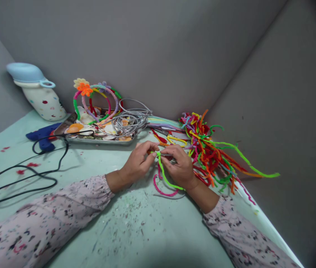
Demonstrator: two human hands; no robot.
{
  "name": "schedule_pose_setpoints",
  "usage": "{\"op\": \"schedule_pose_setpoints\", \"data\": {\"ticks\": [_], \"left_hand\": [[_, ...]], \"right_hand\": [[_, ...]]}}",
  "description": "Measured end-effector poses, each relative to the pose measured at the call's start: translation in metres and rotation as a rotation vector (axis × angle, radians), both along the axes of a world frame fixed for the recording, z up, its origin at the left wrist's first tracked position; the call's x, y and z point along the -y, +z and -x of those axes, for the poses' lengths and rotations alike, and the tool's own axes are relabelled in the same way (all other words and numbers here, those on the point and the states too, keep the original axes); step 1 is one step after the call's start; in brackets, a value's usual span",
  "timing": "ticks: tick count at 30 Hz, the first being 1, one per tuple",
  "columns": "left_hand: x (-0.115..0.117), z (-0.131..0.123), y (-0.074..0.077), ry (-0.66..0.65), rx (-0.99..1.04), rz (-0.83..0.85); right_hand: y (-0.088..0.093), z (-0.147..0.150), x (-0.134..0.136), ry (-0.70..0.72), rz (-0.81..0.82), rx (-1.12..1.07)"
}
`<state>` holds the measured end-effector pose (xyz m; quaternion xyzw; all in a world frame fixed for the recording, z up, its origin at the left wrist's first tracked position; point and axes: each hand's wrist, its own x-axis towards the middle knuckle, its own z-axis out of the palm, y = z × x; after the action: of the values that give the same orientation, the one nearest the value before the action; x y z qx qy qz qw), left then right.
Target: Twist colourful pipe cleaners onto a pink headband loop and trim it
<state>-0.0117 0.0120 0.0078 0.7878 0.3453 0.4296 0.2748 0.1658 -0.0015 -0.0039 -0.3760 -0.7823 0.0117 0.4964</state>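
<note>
My left hand (138, 160) and my right hand (178, 166) meet over the pale green table (135, 230), fingertips pinched together on a green pipe cleaner (166, 178). Its free end curls down past my right wrist. A pink pipe cleaner (162, 190) lies looped on the table under my right hand; whether it is held too is hidden. Just right of my hands sits a tangled pile of coloured pipe cleaners (211, 149).
A metal tray (96, 139) at the back holds shells, grey wire hoops (131, 121) and wrapped headbands (96, 100). A blue glue gun (44, 134) with its black cord (29, 171) lies left. A spotted white container (39, 93) stands far left. Grey walls enclose the corner.
</note>
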Motion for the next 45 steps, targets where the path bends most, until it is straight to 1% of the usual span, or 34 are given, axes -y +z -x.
{"op": "schedule_pose_setpoints", "data": {"ticks": [8,13,18,21,30,37,41,45], "left_hand": [[-0.0004,-0.0004,0.0002,-0.029,0.002,0.029],[-0.0005,-0.0015,0.0011,-0.019,-0.008,-0.008],[-0.0015,-0.0017,0.0003,-0.009,-0.031,-0.048],[-0.0015,-0.0018,-0.0002,-0.005,-0.044,-0.068],[-0.0012,-0.0020,0.0016,0.011,-0.103,-0.133],[-0.0014,-0.0026,0.0015,-0.005,-0.107,-0.169],[-0.0018,-0.0023,0.0011,-0.015,-0.125,-0.170],[-0.0019,-0.0023,0.0007,-0.010,-0.142,-0.176]], "right_hand": [[-0.0013,-0.0009,-0.0017,-0.003,-0.033,0.014],[-0.0042,-0.0019,-0.0031,-0.011,-0.007,-0.013],[-0.0033,-0.0018,-0.0033,-0.018,-0.016,-0.020],[-0.0026,-0.0019,-0.0026,-0.006,0.006,-0.033],[-0.0022,-0.0020,0.0009,0.026,0.198,-0.147],[0.0003,-0.0022,0.0026,0.041,0.340,-0.189],[0.0027,0.0007,0.0034,0.060,0.415,-0.258],[0.0025,0.0013,0.0022,0.086,0.552,-0.334]]}}
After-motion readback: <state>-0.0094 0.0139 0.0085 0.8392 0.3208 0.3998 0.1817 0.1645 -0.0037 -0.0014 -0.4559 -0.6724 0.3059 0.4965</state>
